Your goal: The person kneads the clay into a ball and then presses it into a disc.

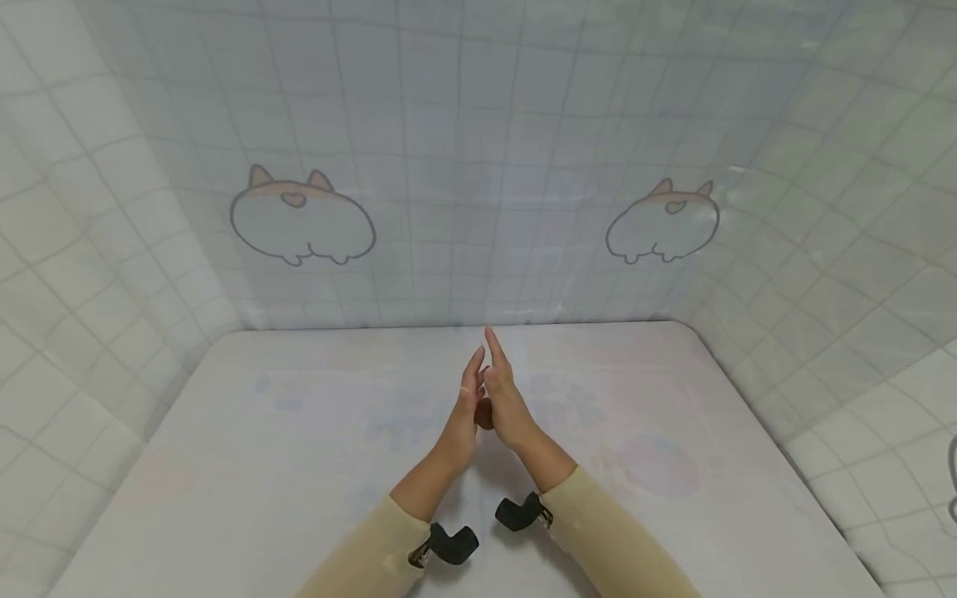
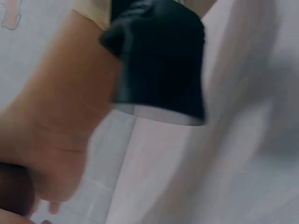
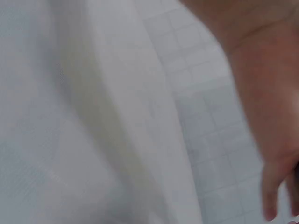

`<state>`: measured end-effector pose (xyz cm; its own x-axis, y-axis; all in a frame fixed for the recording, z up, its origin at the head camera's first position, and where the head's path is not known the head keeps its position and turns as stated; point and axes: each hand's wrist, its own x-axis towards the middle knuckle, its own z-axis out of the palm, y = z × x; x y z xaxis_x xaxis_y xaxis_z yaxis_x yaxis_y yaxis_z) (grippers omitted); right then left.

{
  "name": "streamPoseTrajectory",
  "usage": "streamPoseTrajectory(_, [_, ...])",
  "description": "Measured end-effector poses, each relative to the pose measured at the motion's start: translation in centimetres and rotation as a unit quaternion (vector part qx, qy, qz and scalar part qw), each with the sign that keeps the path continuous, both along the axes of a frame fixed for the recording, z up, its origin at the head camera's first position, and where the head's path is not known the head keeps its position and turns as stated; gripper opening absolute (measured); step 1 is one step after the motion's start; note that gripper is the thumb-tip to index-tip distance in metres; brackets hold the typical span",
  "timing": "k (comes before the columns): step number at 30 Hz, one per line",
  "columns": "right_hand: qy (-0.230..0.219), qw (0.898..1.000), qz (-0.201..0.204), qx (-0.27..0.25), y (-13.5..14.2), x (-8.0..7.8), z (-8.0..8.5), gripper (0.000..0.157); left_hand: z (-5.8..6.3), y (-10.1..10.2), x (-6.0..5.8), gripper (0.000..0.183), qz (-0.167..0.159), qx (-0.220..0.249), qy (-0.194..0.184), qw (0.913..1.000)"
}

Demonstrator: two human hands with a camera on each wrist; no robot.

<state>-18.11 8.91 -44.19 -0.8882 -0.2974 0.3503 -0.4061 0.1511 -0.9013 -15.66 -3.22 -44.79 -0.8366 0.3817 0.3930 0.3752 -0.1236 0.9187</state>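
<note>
Both hands are raised over the table, palms facing each other with the fingers mostly straight and pointing forward. Between the palms sits a rounded, smooth brown lump (image 1: 484,414), partly covered by the hands; its material is unclear. The left hand (image 1: 462,415) presses it from one side and the right hand (image 1: 508,405) from the other. In the left wrist view the dark brown lump (image 2: 15,189) is cut off by the left edge, against a palm. The right wrist view shows a palm at its right edge, with the lump almost wholly out of frame.
A white table (image 1: 284,465) with faint coloured prints lies below the hands. Grid-patterned sheeting (image 1: 486,166) rises behind it and at both sides, with two cartoon animal drawings on the back. Black camera mounts (image 1: 453,545) jut inward from the cream sleeves (image 1: 374,548).
</note>
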Motion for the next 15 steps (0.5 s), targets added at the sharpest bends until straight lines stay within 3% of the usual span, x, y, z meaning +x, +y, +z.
streamPoseTrajectory(6, [-0.018, 1.0, 0.005, 0.023, 0.3, -0.4, -0.5, 0.089, 1.1, -0.3, -0.1, 0.093, -0.006, 0.043, 0.02, 0.9989])
streamPoseTrajectory(10, [-0.009, 0.999, 0.029, 0.035, 0.5, -0.4, -0.6, 0.091, 1.7, -0.4, -0.5, 0.093, 0.014, 0.041, 0.041, 0.9982])
streamPoseTrajectory(15, [0.028, 0.998, 0.063, 0.011, 0.3, -0.3, -1.5, 0.088, 2.2, -0.4, -1.3, 0.091, 0.049, 0.035, 0.056, 0.9966])
